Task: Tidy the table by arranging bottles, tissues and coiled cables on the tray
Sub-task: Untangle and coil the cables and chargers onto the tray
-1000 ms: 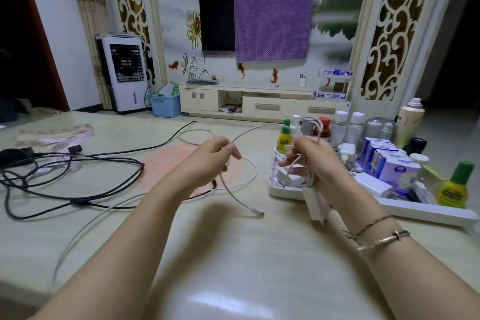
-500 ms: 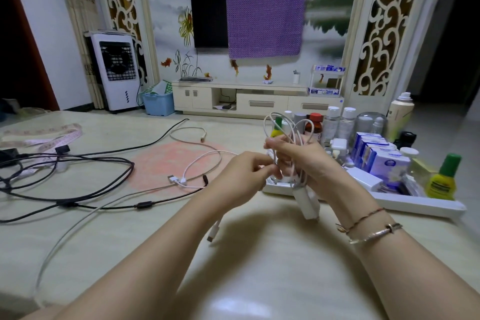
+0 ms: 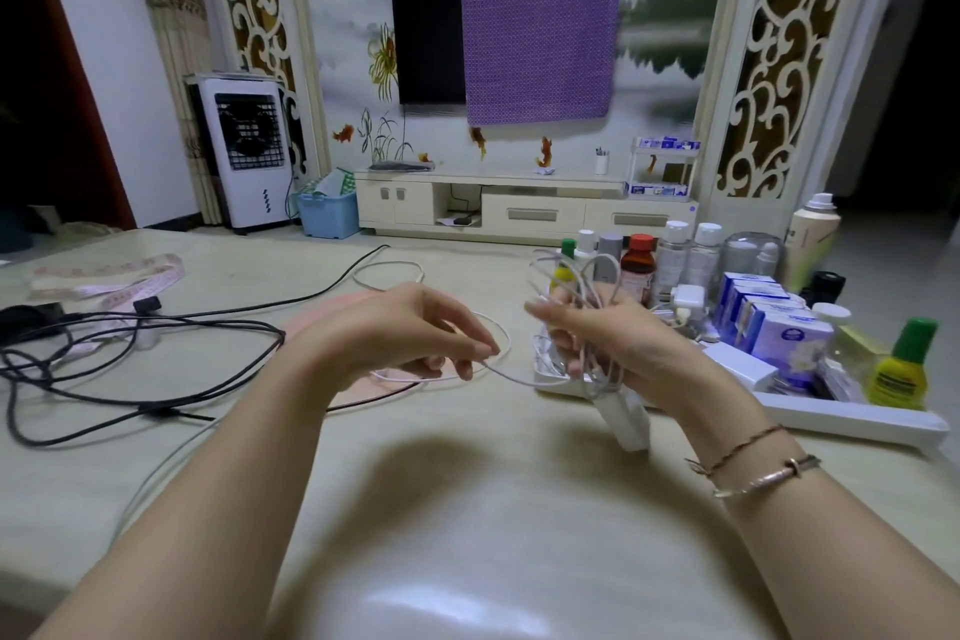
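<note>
Hands apart above the near middle of the table: right hand (image 3: 618,343) grips a partly wound thin white charger cable (image 3: 574,286); left hand (image 3: 415,333) pinches its free run.

The white plastic plug adapter (image 3: 626,418) hangs below the right fist, and the loops stand loose above the fingers (no tie is visible). Risk 1: if the grip eases, the loops are likely to spring apart and the winding is lost. Risk 2: the swinging adapter or a loop may strike the small bottles standing at the left end of the long white rectangular tray (image 3: 841,418), just beyond the right hand, and topple them. Risk 3: a hard pull on the free run could drag in the tangled black cable (image 3: 156,369) lying toward the table's left edge.
</note>
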{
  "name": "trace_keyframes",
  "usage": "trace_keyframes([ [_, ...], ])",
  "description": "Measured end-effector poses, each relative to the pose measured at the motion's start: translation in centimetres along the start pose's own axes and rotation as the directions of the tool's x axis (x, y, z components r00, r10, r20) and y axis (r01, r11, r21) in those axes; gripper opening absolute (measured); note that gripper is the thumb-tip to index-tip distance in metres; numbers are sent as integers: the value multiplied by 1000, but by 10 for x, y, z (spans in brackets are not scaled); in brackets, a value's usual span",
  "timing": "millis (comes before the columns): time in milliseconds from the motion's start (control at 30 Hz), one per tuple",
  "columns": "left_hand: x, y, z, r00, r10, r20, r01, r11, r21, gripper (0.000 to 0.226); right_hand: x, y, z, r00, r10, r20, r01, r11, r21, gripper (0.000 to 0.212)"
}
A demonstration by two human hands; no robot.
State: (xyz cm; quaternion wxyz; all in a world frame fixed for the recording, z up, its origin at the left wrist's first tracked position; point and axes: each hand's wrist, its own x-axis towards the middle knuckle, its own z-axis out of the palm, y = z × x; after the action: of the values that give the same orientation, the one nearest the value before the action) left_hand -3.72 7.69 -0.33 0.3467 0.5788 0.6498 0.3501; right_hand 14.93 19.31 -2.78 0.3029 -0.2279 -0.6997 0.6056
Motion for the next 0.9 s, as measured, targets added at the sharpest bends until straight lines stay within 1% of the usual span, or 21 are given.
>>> trace_keyframes([
  [67, 1, 1, 2, 999, 8, -47, -11, 999, -51, 6, -1, 0, 5, 995, -7, 100, 23, 987, -160, 35],
  [133, 3, 2, 4, 993, 18, -119, -33, 991, -126, 10, -1, 0, 10, 987, 5, 158, 41, 958, -284, 35],
  [233, 4, 4, 6, 986, 38, -165, -74, 974, -216, 13, 0, 2, 20, 985, 45, 164, 21, 925, -380, 24],
  [333, 2, 7, 6, 988, 60, -146, -90, 974, -207, 10, 0, 2, 28, 970, 121, 211, -13, 891, -454, 6],
  [367, 1, 8, 7, 989, 57, -138, -83, 977, -194, 12, 0, 2, 29, 965, 134, 225, -14, 886, -464, 7],
  [433, 1, 9, 8, 989, 34, -147, -64, 977, -202, 17, 0, 0, 30, 968, 120, 221, -4, 887, -463, 24],
  [500, 3, 10, 10, 983, 2, -185, -52, 962, -266, 21, 3, -4, 29, 985, 90, 146, -17, 900, -436, 32],
  [567, 7, 11, 13, 976, -16, -217, -51, 954, -296, 27, 6, -11, 26, 998, 63, 30, -47, 929, -367, 31],
  [600, 10, 12, 17, 977, -10, -215, -52, 958, -282, 31, 6, -19, 21, 999, 48, -22, -53, 941, -334, 30],
  [667, 14, 10, 27, 985, 14, -169, -52, 975, -218, 42, 7, -33, 11, 996, 37, -75, -54, 968, -243, 30],
  [700, 18, 10, 35, 991, 36, -125, -58, 982, -178, 46, 6, -41, 5, 995, 28, -95, -45, 982, -184, 31],
  [767, 24, 8, 50, 998, 52, -42, -57, 992, -112, 50, 7, -53, -6, 990, 9, -142, -23, 995, -99, 33],
  [833, 32, 7, 63, 998, 55, -20, -56, 997, -60, 49, 8, -63, -18, 975, -15, -220, -12, 992, -124, 34],
  [900, 41, 8, 69, 996, 67, -67, -70, 997, -38, 46, 12, -69, -31, 961, -44, -273, -14, 978, -207, 34],
])
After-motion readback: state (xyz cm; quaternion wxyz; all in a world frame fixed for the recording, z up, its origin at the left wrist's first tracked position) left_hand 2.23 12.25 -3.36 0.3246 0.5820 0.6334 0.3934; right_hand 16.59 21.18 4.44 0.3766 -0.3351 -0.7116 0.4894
